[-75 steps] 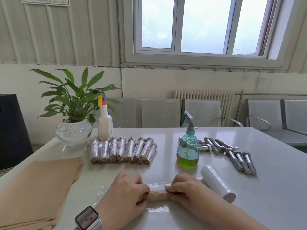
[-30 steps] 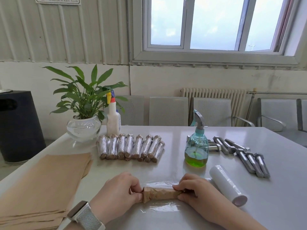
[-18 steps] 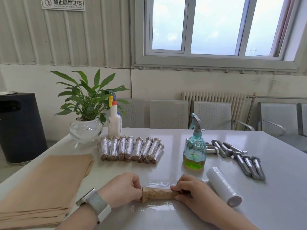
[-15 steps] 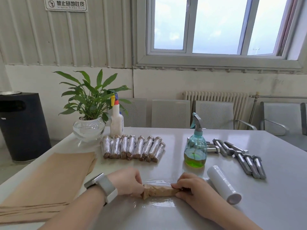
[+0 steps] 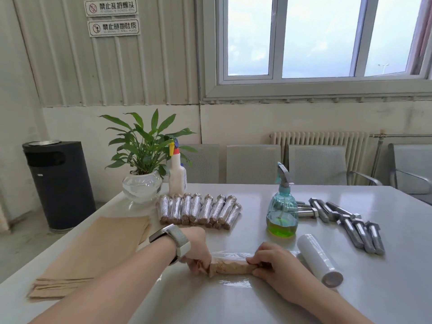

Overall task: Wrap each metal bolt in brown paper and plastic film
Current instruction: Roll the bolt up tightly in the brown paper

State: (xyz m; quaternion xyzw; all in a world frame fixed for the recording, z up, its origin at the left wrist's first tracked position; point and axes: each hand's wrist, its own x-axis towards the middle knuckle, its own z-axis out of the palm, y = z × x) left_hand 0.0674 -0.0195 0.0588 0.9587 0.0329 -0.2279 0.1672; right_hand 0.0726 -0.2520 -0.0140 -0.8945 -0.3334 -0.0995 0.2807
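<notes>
- Nearest, the left hand (image 5: 197, 250) pinches the crumpled paper tail at one end of the paper-wrapped bolt (image 5: 231, 267), its fingers curled tight; it has turned at the wrist since a moment ago, so the watch (image 5: 171, 235) now faces up.
- The right hand (image 5: 272, 260) grips the other end, fingers curled over it, much as it did before.
- The bolt lies crosswise on a sheet of plastic film (image 5: 235, 282) spread on the table (image 5: 385, 288); film edges show in front of it and behind it. The roll has barely shifted, so this looks like twisting the ends shut rather than rolling on.
- Just right of the right hand lies the film roll (image 5: 319, 261).
- To the left, a stack of brown paper (image 5: 93, 256).
- Farther back, a row of finished wrapped bolts (image 5: 198, 211), a green spray bottle (image 5: 282, 206), and bare bolts (image 5: 350, 224) waiting at the right: the task is perhaps half done.
- Farthest on the table, a potted plant (image 5: 142, 160) and a white spray bottle (image 5: 177, 171).
</notes>
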